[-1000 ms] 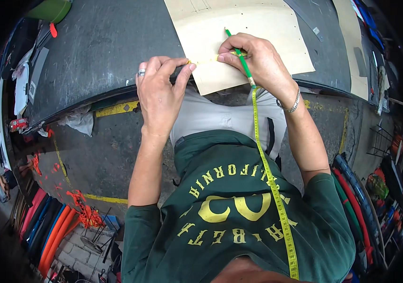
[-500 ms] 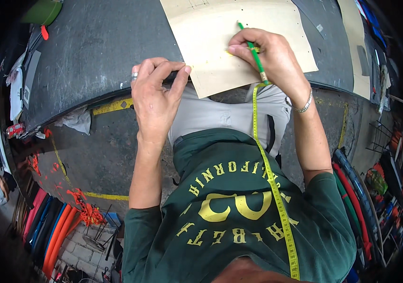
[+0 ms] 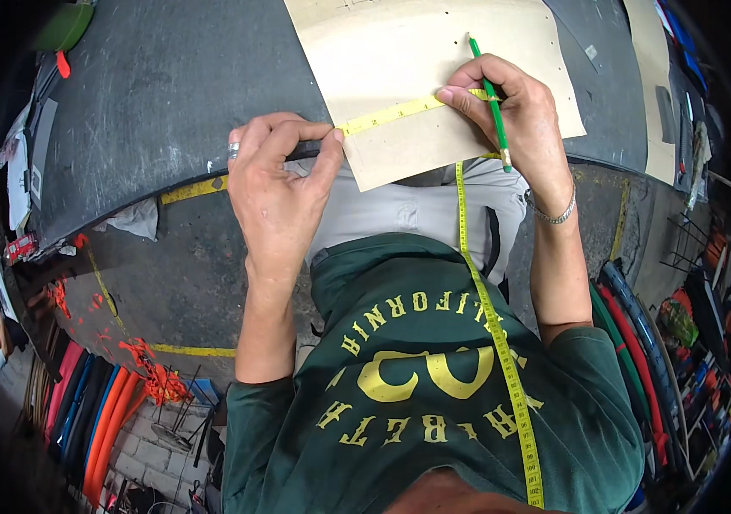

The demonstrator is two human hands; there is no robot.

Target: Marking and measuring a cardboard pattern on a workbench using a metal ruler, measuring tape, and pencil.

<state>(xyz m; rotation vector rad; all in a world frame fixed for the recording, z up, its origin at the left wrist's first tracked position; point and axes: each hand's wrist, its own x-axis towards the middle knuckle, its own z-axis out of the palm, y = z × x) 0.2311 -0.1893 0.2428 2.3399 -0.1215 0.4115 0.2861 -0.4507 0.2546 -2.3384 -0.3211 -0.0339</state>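
Note:
A yellow tape measure (image 3: 395, 111) lies stretched across the lower part of a large cream paper sheet (image 3: 399, 64). My left hand (image 3: 275, 193) pinches its end between thumb and forefinger at the sheet's left edge. Farther along, my right hand (image 3: 524, 120) grips the tape between thumb and fingertips. A green pencil (image 3: 500, 133) also rests in that hand, its point up and away from me, its eraser end toward me. The rest of the tape drops past the table edge and runs up over my green shirt (image 3: 417, 325).
The sheet overhangs the near edge of the dark table (image 3: 185, 86). Another cream strip (image 3: 648, 94) lies at the right. A green container (image 3: 65, 26) stands far left. Rolls of coloured material (image 3: 104, 428) are stacked at lower left, with more rolls (image 3: 639, 368) at lower right.
The tape now lies pulled flat and straight between my hands, its markings showing. My right hand and the pencil have shifted right; my left hand has moved slightly left and toward me.

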